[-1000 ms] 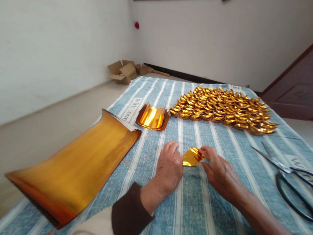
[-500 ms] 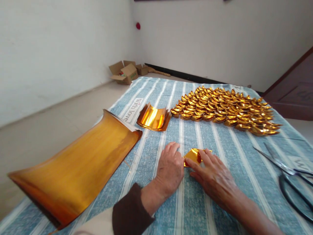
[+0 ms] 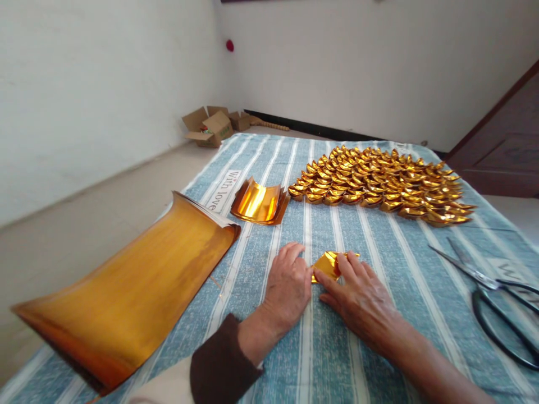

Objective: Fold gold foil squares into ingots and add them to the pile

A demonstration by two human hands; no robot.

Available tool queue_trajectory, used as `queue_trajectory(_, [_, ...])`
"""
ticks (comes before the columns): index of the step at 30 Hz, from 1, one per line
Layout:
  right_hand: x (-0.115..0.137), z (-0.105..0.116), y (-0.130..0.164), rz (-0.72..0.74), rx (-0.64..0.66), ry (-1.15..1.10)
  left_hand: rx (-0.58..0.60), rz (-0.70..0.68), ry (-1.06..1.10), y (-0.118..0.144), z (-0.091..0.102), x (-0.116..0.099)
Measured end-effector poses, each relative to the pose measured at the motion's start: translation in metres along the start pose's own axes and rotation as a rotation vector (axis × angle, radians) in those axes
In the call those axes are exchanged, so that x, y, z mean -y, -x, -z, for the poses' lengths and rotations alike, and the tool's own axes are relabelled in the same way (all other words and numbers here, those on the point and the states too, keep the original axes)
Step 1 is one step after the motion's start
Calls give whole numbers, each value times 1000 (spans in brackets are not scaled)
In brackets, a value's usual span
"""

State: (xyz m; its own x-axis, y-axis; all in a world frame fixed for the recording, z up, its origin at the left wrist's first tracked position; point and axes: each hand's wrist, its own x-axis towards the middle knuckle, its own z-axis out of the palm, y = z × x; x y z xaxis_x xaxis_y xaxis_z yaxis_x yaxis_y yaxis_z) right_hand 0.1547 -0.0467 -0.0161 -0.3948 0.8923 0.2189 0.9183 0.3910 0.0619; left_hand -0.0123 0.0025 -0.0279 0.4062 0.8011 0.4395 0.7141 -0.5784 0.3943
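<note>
Two hands on it: left hand [image 3: 287,286] pins and right hand [image 3: 361,297] flattens the small gold foil piece [image 3: 326,264] on the striped cloth [image 3: 379,247], both pressing open-palmed — thin, slippery, crease-prone stuff, probably best pinched at its edges.

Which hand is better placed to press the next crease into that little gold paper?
Probably the right hand: its fingers already lie flat across the gold paper on the striped cloth. The left hand only touches the paper's left edge, suited to steadying it.
</note>
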Motion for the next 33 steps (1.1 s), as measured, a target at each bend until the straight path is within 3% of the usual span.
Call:
queue_trajectory(6, [0,0,0,-6,10,-12,198,82,147,0,34,14])
queue_trajectory(8, [0,-2,0,-5,5,-16,199,74,104,10,49,8])
queue_trajectory(11, [1,-2,1,-9,-1,-21,197,-55,-30,32,60,-14])
queue_trajectory(14, [1,-2,0,-15,-6,-21,284,-141,-112,53,52,-40])
queue_trajectory(18, [1,-3,0,-14,-25,-13,315,-127,-195,65,33,-57])
queue_trajectory(33, [2,-1,0,-5,-1,-18,321,-90,-231,72,23,-48])
